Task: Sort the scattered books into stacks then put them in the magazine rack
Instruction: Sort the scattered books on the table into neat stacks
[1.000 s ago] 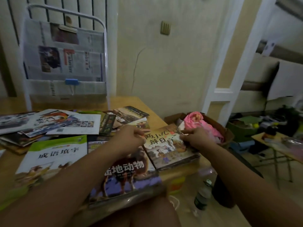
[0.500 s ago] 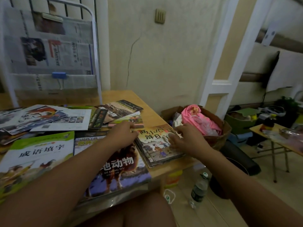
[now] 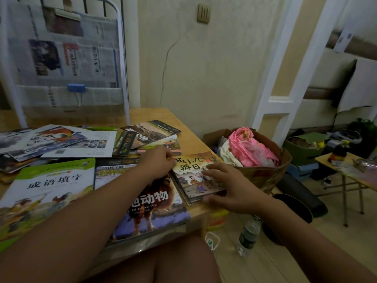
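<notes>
A small stack of picture books (image 3: 191,180) lies at the table's right front corner. My left hand (image 3: 157,162) pinches the stack's far left corner with curled fingers. My right hand (image 3: 230,186) rests on the stack's right side, with fingers spread on the top cover and the thumb against the near edge. Left of the stack lie a large animal book (image 3: 161,203) and a green-covered book (image 3: 51,186). More books (image 3: 81,144) are scattered behind them. The white magazine rack (image 3: 122,58) stands at the table's back, hung with newspapers.
A wooden table (image 3: 191,135) carries everything. A cardboard box with pink cloth (image 3: 263,172) stands right beside the table's right edge. A plastic bottle (image 3: 248,233) stands on the floor below. A small folding table (image 3: 346,170) is at the far right.
My right hand has slid from the stack's far edge to its right side and spread its fingers on the cover. My left hand stays at the far left corner.
</notes>
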